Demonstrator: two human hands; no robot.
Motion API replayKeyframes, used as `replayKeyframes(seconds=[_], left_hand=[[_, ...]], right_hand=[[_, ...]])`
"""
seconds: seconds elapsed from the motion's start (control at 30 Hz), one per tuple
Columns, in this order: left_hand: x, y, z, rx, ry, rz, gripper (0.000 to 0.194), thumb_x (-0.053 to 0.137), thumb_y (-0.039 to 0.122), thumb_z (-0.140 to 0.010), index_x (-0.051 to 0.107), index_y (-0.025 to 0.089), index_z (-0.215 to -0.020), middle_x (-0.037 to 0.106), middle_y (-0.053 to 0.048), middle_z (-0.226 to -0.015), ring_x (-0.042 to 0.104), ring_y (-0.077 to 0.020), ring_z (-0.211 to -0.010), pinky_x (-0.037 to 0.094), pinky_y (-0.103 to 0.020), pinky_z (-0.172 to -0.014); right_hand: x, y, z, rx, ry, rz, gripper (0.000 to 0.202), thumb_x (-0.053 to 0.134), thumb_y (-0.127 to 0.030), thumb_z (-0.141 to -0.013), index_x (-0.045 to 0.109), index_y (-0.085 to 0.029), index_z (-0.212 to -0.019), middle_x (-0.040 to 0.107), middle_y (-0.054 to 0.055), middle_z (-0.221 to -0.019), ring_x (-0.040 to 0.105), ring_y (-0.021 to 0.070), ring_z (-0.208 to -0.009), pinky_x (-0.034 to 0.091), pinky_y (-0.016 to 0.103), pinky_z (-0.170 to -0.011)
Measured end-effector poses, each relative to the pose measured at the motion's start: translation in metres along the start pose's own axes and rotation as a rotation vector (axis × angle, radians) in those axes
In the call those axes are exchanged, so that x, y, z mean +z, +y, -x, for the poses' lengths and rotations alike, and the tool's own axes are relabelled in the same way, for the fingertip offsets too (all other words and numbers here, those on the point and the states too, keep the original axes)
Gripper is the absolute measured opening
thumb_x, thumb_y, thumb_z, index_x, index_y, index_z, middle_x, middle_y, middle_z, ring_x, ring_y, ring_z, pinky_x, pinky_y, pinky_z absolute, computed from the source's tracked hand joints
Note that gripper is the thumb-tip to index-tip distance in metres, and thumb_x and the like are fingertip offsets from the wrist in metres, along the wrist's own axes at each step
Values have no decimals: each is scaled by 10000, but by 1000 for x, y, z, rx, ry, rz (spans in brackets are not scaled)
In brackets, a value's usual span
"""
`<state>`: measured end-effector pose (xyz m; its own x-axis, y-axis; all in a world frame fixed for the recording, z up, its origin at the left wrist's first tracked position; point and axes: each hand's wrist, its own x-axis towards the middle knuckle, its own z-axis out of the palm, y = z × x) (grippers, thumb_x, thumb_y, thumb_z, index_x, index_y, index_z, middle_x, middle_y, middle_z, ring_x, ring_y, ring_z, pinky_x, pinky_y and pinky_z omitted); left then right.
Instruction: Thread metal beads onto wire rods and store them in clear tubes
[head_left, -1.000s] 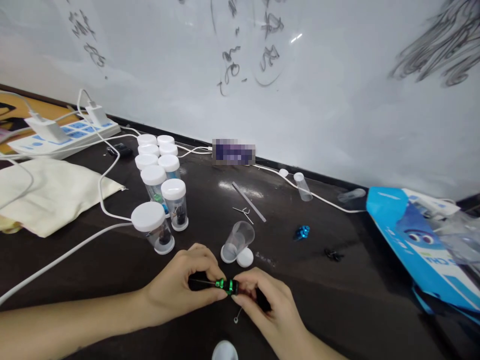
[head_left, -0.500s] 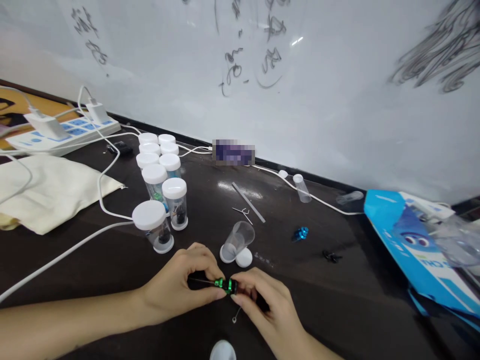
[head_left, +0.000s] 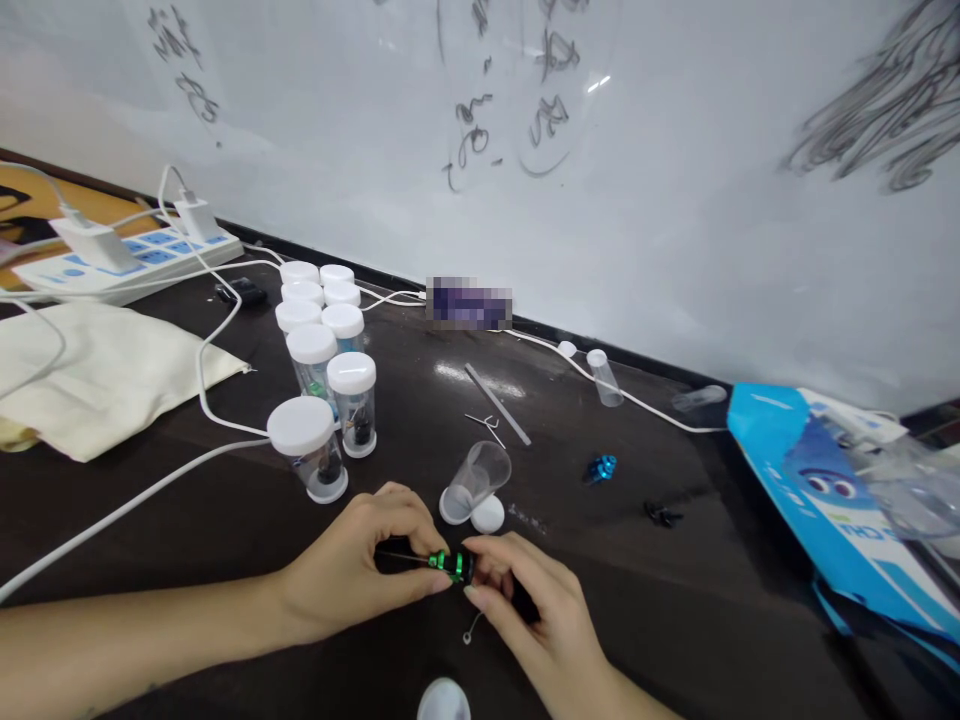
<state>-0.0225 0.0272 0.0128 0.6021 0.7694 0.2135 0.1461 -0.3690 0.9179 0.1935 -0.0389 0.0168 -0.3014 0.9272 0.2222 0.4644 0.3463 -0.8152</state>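
Near the bottom centre of the head view, a small green and black part (head_left: pixel 450 565) is held between both hands. My left hand (head_left: pixel 375 560) pinches its left end, where a thin rod points left towards the palm. The fingertips of my right hand (head_left: pixel 529 600) are closed on its dark right end. A thin wire with a small loop (head_left: pixel 468 636) hangs below the right fingers. Just beyond the hands, a clear open tube (head_left: pixel 480 473) leans beside a white cap (head_left: pixel 487 514). Another white round piece (head_left: pixel 444 700) is at the bottom edge.
Several white-capped jars (head_left: pixel 352 400) stand at the left, near a cream cloth (head_left: pixel 97 375) and a power strip (head_left: pixel 150 262). A blue metallic part (head_left: pixel 601 468), black pieces (head_left: pixel 661 514) and a blue bag (head_left: pixel 810 490) lie right. A clear strip (head_left: pixel 497 403) lies beyond the tube.
The view has shifted very slightly. The green and black part is turned a little in the fingers, and both hands keep nearly the same place and grip.
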Motion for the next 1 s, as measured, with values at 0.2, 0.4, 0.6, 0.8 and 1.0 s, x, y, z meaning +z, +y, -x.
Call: replayKeyframes(seconds=[0.2, 0.4, 0.6, 0.8, 1.0], left_hand=[[1, -1, 0, -9, 2, -6, 45, 748, 201, -751, 727, 170, -776, 671, -25, -738, 595, -171, -783, 460, -269, -721], [1, -1, 0, -7, 11, 0, 39, 750, 187, -736, 720, 170, -754, 655, -18, -722, 586, -162, -752, 458, -262, -699], [1, 0, 0, -8, 14, 4, 43, 748, 185, -736, 726, 167, -768, 658, -23, -723, 591, -167, -759, 462, -265, -703], [1, -1, 1, -10, 10, 3, 43, 752, 191, -738, 720, 174, -762, 651, -17, -724, 585, -163, -763, 461, -261, -700], [1, -4, 2, 3, 13, 2, 45, 753, 187, -739, 721, 176, -769, 655, -13, -725, 588, -159, -760, 459, -261, -700]], right_hand=[[-1, 0, 0, 21, -32, -2, 210, 588, -207, -931, 624, -217, -1138, 642, 26, -870, 610, 153, -740, 499, 256, -701], [-1, 1, 0, 0, -39, -12, 197, 573, -208, -938, 621, -209, -1128, 636, 25, -855, 609, 149, -734, 497, 252, -697], [-2, 0, 0, 11, -34, -40, 243, 554, -213, -951, 597, -220, -1190, 636, 23, -876, 603, 144, -739, 497, 252, -719], [-2, 1, 1, 12, -38, -52, 245, 541, -206, -956, 589, -222, -1196, 630, 20, -876, 599, 140, -740, 492, 249, -720], [-3, -1, 0, 15, -66, -34, 211, 530, -219, -963, 609, -210, -1158, 630, 23, -870, 608, 144, -757, 487, 252, -727]])
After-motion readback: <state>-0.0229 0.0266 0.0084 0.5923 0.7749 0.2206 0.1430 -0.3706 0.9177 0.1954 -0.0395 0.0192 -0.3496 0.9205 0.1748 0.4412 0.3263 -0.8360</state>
